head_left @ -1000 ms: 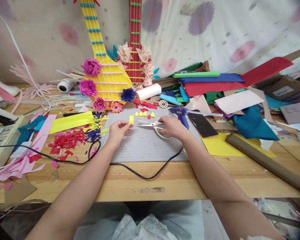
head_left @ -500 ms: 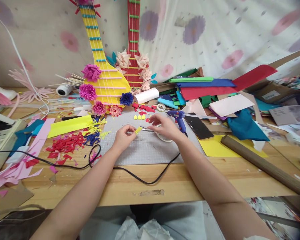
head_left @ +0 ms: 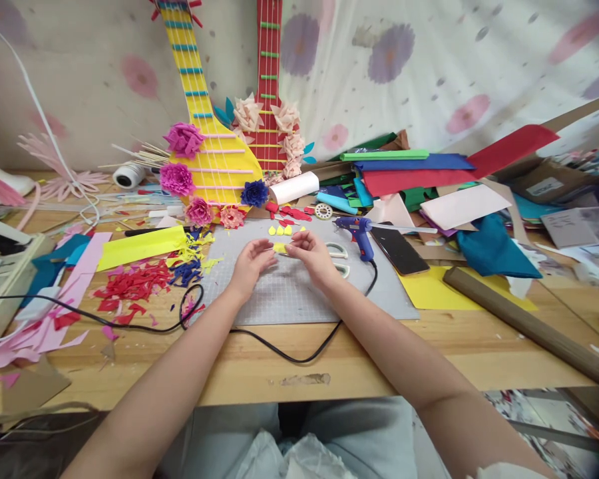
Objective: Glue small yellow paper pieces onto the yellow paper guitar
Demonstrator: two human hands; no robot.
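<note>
My left hand and my right hand meet over the grey cutting mat. Together they pinch a small yellow paper piece between their fingertips. The scissors lie on the mat just right of my right hand, with only the white handles showing. Several small yellow and red cut shapes lie on the mat beyond my hands. A blue glue gun rests further right, and its black cord loops across the mat's near edge.
Red scraps, blue scraps and a yellow paper strip lie to the left. Two paper guitars with paper flowers lean on the back wall. Coloured paper sheets, a phone and a cardboard tube crowd the right.
My right hand has let go of the scissors and moved left to the yellow piece. Both hands now hold it together; before, only the left one did.
</note>
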